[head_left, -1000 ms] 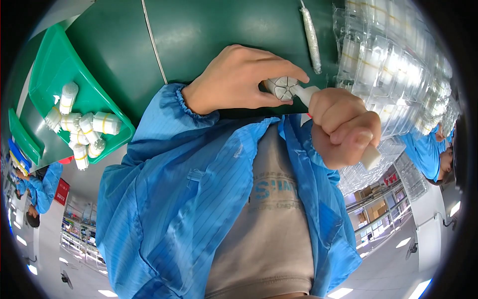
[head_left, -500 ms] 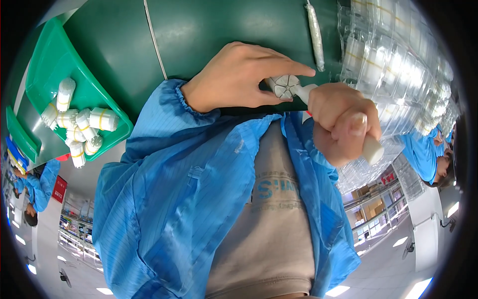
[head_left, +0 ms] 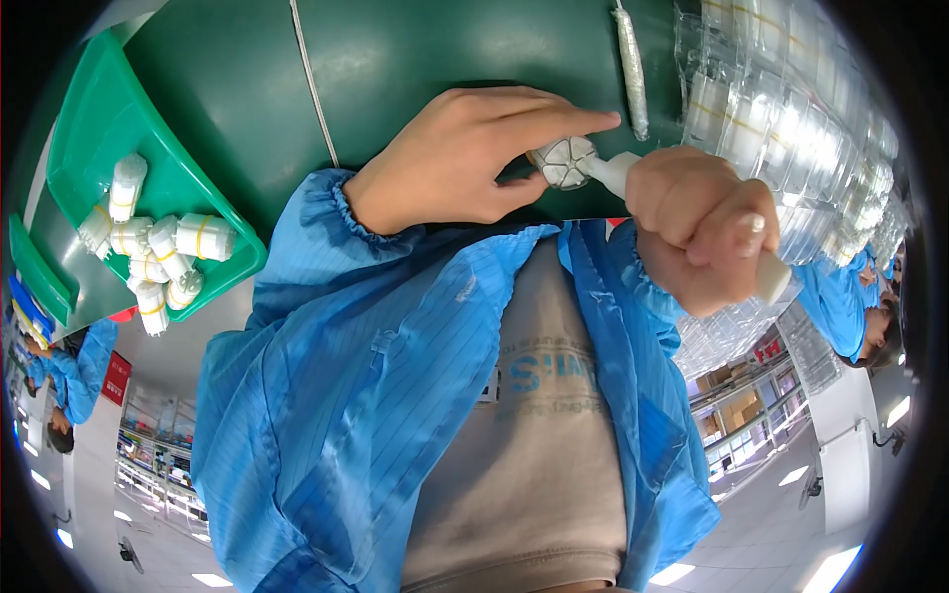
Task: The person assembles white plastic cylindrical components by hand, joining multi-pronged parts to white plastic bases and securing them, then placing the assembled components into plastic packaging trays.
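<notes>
My left hand [head_left: 450,153] curls its fingers about a white round part [head_left: 566,162] whose face is split into wedge-like segments. Part of its grip is hidden behind the thumb and forefinger. My right hand [head_left: 700,229] is closed in a fist round a white-handled tool [head_left: 774,278]. Out of the fist toward the left runs the tool's narrower pale end [head_left: 615,173], meeting the edge of the segmented face. Whether it presses in or only touches, I cannot tell.
On the left, a green tray [head_left: 84,119] holds several white cylindrical bundles [head_left: 205,237] with yellow bands. Clear plastic trays [head_left: 791,128] are stacked at right. A wrapped stick-like item [head_left: 632,74] and a thin cord [head_left: 314,84] lie on the green table [head_left: 445,44]. Other people in blue work beyond.
My right hand has shifted slightly right and up with the tool. The segmented part has turned a little and shows more of its face; the left hand has moved slightly.
</notes>
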The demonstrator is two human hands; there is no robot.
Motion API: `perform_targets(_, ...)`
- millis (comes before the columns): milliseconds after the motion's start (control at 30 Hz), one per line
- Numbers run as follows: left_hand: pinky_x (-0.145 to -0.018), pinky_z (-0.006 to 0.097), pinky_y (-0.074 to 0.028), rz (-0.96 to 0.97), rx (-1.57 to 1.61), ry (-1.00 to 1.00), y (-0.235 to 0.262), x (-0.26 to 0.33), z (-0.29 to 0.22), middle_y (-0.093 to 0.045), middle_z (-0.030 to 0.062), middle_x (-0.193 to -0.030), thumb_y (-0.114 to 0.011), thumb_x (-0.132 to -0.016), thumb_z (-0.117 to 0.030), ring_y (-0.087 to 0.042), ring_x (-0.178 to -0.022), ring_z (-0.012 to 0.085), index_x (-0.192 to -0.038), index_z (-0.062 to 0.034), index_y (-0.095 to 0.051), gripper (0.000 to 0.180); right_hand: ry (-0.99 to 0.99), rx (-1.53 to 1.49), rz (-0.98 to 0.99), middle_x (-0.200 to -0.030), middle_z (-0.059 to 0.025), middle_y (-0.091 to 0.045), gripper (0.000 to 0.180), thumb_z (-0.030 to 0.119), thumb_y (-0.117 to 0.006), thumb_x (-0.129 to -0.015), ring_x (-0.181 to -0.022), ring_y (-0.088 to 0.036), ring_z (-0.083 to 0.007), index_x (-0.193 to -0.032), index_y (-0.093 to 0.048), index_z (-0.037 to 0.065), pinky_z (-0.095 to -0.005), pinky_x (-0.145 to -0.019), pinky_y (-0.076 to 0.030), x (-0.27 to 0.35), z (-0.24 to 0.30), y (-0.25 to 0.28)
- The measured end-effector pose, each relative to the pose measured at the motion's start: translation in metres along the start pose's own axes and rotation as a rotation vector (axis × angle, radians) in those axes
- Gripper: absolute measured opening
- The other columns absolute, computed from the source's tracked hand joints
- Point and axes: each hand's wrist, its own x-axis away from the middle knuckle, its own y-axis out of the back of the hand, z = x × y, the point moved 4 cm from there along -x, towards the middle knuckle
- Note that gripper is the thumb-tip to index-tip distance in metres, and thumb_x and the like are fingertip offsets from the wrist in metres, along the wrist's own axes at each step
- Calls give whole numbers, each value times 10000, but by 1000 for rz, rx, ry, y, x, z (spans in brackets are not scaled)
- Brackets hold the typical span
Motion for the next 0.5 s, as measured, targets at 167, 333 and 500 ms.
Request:
perform_targets(167, -941, 406, -561, -18, 30, 1, -1, 1, 2, -703, 129, -1180, -626, -656, 25, -677, -1078, 326, -1238, -111, -700, 602, 66, 401, -3, -542, -105, -521, 287, 50, -611, -894, -397, -443, -192, -633, -505, -9, -310, -391, -353, 5, -1, -10)
perform_targets(333, -885, 400, -568, -152, -65, -49, 4, -2, -8, -712, 117, -1104, -830, -662, -106, -683, -1010, 314, -1165, -71, -714, 517, 67, 536, 30, -539, -100, -502, 296, 40, -607, -883, -394, -428, -179, -626, -474, -21, -319, -372, -337, -1, 2, -19)
perform_targets(500, -871, 380, -570, -89, -54, -61, 2, 7, 3, -711, 117, -1098, -817, -680, -63, -686, -1000, 298, -1176, -75, -712, 507, 18, 307, 197, -520, -29, -424, 314, 174, -499, -1008, -375, -326, -145, -718, -411, 94, -334, -350, -249, -8, 3, -15)
